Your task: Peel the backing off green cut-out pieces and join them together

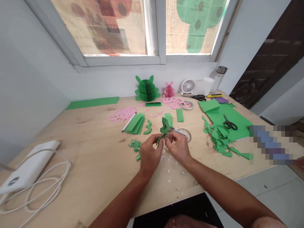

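Note:
Both my hands meet over the middle of the wooden table. My left hand is closed, pinching the lower end of a folded green paper piece. My right hand is closed too, its fingertips pinched on the same green piece from the right. The piece sticks up and away from my fingers. Small white scraps lie on the table just below my hands. A few green cut-outs lie to the left of my left hand.
A tape roll lies behind my right hand. Green strips, pink cut-outs, green sheets with scissors and offcuts lie around. Green and pink honeycomb figures, a fan and a bottle stand at the back. A power bank with cable sits left.

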`<state>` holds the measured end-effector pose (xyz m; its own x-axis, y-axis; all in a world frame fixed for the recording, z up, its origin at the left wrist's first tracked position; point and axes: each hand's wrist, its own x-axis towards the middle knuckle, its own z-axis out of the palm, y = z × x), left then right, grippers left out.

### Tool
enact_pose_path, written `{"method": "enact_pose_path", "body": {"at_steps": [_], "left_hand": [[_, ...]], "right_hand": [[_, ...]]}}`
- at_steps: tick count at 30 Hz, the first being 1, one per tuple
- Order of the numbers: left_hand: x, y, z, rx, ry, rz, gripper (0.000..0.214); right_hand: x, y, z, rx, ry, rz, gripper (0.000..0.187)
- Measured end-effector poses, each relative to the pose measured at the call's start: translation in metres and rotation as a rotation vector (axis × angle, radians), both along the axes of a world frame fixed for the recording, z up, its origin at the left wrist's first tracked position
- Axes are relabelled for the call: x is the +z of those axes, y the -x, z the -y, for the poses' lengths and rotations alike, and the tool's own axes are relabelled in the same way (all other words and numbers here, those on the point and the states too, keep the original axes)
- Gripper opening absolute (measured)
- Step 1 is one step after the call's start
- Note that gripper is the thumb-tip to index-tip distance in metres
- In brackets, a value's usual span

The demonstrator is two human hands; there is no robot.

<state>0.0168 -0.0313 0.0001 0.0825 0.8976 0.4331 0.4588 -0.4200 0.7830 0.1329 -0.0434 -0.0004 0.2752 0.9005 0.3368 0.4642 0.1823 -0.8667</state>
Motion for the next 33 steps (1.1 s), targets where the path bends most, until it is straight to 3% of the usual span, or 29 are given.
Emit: {"method": "enact_pose_path", "body": {"at_steps": [4, 12, 17, 22, 25, 26, 28, 33], "left_hand": [[0.000, 0.000, -0.001, -0.019, 0.055, 0.070, 0.014], [-0.010, 0.002, -0.012, -0.042, 0.318, 0.396, 0.020], [-0.010, 0.001, -0.014, -0.042, 0.344, 0.491, 0.021], [-0.008, 0.001, -0.013, -0.036, 0.368, 0.521, 0.022], [-0.009, 0.002, -0.013, -0.045, 0.347, 0.514, 0.021], [-0.010, 0.002, -0.013, -0.051, 0.336, 0.505, 0.020], [-0.011, 0.003, -0.013, -0.063, 0.314, 0.467, 0.019], [-0.009, 0.002, -0.010, -0.143, 0.330, 0.363, 0.017]], "right_hand": [[-0.001, 0.000, -0.001, 0.003, 0.004, -0.017, 0.007], [-0.005, -0.007, -0.003, -0.002, -0.005, -0.050, 0.006], [-0.006, -0.014, -0.008, -0.069, -0.042, -0.007, 0.011], [-0.009, -0.019, -0.011, -0.044, -0.066, 0.074, 0.018], [-0.010, -0.019, -0.011, -0.097, -0.063, 0.022, 0.004], [-0.010, -0.019, -0.011, -0.102, -0.058, -0.017, 0.009], [-0.007, -0.018, -0.010, -0.056, -0.043, -0.115, 0.027], [0.000, -0.017, -0.008, 0.186, 0.055, -0.353, 0.025]]}}
